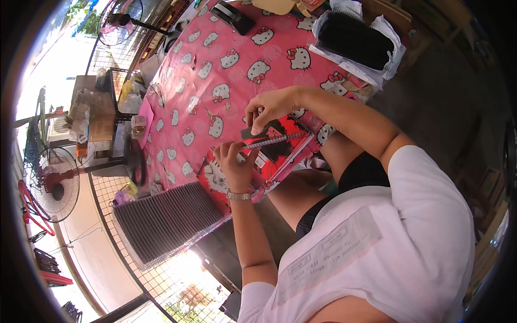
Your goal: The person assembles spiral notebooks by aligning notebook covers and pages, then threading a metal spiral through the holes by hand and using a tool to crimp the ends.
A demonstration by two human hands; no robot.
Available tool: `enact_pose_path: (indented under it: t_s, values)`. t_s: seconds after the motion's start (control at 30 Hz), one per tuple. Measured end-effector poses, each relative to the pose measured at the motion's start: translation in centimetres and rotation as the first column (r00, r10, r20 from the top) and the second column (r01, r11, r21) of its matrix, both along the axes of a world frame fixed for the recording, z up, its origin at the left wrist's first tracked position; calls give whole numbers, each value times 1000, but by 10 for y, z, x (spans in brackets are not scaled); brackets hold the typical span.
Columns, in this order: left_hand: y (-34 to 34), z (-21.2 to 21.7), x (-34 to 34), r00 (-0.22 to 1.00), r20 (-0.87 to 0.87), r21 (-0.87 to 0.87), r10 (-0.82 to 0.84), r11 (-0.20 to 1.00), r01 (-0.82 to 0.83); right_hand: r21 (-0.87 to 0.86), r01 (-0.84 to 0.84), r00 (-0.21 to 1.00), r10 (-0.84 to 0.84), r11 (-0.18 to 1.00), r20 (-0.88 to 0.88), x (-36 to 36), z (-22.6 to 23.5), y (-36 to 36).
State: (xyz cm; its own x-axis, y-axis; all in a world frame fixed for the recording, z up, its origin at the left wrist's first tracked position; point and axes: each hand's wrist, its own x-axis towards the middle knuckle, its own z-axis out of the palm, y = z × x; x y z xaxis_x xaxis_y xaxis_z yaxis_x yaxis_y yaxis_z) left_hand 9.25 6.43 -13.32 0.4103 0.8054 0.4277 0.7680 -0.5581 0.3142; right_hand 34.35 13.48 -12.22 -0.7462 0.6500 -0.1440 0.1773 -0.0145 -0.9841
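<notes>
A spiral notebook (293,153) with a red and black cover lies at the near edge of the pink table, its light coil (274,141) running along the spine. My left hand (234,159), with a metal-banded watch at the wrist, is closed on the notebook by the coil's left end. Above the spine my right hand (269,110) bends its fingers down and pinches a small dark grey flat piece (247,133). What this piece is, I cannot make out. Under my left hand lies another red printed cover (212,180).
A long row of dark-coiled notebooks (167,220) stands at the left table edge. Black coils (353,40) lie in torn white paper at the far right. A black device (232,17) sits at the back of the patterned table (237,78). Fans (54,184) stand on the left.
</notes>
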Motion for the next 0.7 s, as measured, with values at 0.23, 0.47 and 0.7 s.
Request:
enact_pose_path:
  t_s: [0.23,0.47,0.7]
  values:
    - [-4,-3,11,1000,28,44,7,999,-8,-199,-61,980,21,978,-198,1,-21,-3]
    - [-2,3,29,997,44,68,-61,996,58,-325,-168,894,5,931,-448,10,-26,-4]
    - [-8,3,29,998,25,39,-53,998,52,-299,-319,761,55,899,-647,1,-30,-4]
